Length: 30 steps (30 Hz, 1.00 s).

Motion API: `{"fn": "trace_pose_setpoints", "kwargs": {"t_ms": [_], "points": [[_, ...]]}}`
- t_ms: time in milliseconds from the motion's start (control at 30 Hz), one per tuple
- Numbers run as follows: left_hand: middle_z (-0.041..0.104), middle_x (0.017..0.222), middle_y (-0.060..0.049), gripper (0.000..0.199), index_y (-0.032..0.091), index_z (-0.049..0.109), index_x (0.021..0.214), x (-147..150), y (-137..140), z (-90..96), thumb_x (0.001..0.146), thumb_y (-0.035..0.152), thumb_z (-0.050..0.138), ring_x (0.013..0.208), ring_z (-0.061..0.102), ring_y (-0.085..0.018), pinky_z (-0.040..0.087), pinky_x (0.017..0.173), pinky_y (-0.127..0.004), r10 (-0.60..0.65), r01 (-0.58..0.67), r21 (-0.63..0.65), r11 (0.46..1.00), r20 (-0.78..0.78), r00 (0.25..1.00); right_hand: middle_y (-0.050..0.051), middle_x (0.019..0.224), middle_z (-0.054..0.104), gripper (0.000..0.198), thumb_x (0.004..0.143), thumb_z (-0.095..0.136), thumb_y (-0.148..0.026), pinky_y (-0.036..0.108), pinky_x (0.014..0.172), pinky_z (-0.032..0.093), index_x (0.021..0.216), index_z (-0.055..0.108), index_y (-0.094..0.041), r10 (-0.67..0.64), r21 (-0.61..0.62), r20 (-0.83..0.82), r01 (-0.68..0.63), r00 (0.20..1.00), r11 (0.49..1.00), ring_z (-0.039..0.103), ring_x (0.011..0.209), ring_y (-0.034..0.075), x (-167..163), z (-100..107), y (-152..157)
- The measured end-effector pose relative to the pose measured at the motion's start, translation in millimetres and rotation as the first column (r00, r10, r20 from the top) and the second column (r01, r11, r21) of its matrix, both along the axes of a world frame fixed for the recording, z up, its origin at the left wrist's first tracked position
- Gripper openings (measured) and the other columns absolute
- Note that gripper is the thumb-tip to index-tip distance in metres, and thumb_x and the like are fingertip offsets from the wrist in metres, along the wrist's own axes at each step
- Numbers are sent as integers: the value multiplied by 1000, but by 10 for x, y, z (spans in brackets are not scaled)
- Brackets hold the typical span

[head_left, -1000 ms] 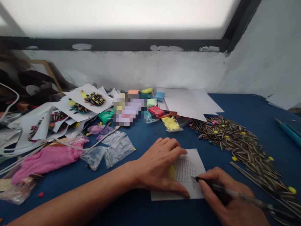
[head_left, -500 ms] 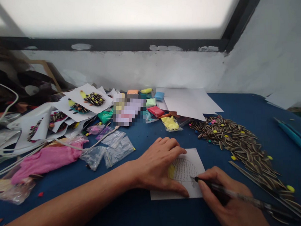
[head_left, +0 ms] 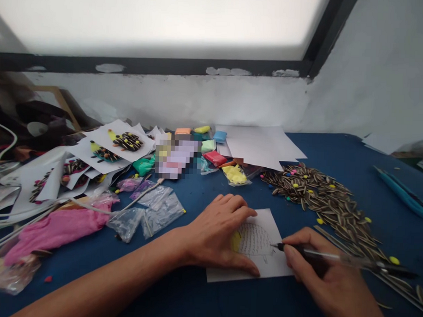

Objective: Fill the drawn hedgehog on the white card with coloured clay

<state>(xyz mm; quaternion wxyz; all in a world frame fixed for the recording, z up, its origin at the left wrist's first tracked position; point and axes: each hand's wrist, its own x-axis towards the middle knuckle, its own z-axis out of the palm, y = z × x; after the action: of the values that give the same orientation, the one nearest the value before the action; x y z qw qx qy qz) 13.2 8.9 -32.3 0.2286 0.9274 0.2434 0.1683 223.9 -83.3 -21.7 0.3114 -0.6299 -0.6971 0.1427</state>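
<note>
"Why does the left hand lie spread, gripping nothing?"
"Probably to pin the white paper, near middle on the table; thumb and fingers leave most of the drawing uncovered."
"And the right hand?"
"It pinches 1 pen low, presumably for control. The seeds lie beyond, far right of the paper."

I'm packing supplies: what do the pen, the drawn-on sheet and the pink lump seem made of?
Pen: probably plastic; the barrel looks clear, shiny. Sheet: matte paper or thin card, flat with crisp edges. Pink lump: perhaps modelling clay, dull and creased.
</note>
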Motion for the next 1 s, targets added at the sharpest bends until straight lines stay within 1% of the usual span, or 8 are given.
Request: {"fn": "trace_pose_setpoints", "kwargs": {"t_ms": [100,200,300,400,533,800,1000], "points": [[55,112,-11,77,15,52,123,-3,4,17,67,65,73,98,51,-27,38,88,-42,-11,11,-6,1000,-2,1000,-6,54,60,15,84,53,-34,17,37,46,74,61,-26,-28,-50,-44,25,999,998,58,41,11,14,9,-19],[55,113,-11,78,15,52,123,-1,3,35,67,64,74,100,51,-27,38,89,-42,-20,20,-7,1000,-5,1000,-6,52,59,15,82,54,-35,17,37,47,72,61,-26,-63,-68,-103,56,993,996,57,40,11,-3,16,-49],[55,114,-11,77,14,51,124,4,-4,43,68,63,73,100,51,-27,39,89,-42,-23,23,2,1000,-14,1000,-5,56,63,14,82,55,-34,18,40,48,72,61,-27,-53,-6,-84,52,995,999,61,46,12,-24,15,-90],[55,114,-12,76,15,51,123,1,-9,35,69,64,72,99,50,-27,39,87,-42,-22,22,14,1000,-18,1000,-5,60,66,12,84,54,-31,18,44,49,74,61,-27,6,56,-37,-4,999,998,65,52,12,-41,5,-126],[55,114,-11,75,16,51,123,-10,-8,15,70,66,70,99,51,-27,39,86,-41,-23,24,26,999,-7,1000,-7,60,66,10,85,55,-29,17,46,49,77,60,-27,50,70,-14,-48,999,996,65,50,11,-64,-7,-140],[56,115,-12,76,16,51,124,-19,-9,-6,69,66,70,100,51,-27,38,87,-41,-24,24,53,998,1,1000,-7,58,64,11,85,55,-31,19,45,48,76,59,-27,27,3,-31,-27,999,1000,63,50,12,-95,6,-133],[56,115,-11,75,16,51,123,-20,-3,-11,70,65,70,101,51,-27,38,87,-41,-31,31,61,998,6,999,-4,63,67,15,86,53,-36,23,50,50,77,61,-26,-2,-73,-25,0,1000,997,65,56,15,-131,51,-128]]}}
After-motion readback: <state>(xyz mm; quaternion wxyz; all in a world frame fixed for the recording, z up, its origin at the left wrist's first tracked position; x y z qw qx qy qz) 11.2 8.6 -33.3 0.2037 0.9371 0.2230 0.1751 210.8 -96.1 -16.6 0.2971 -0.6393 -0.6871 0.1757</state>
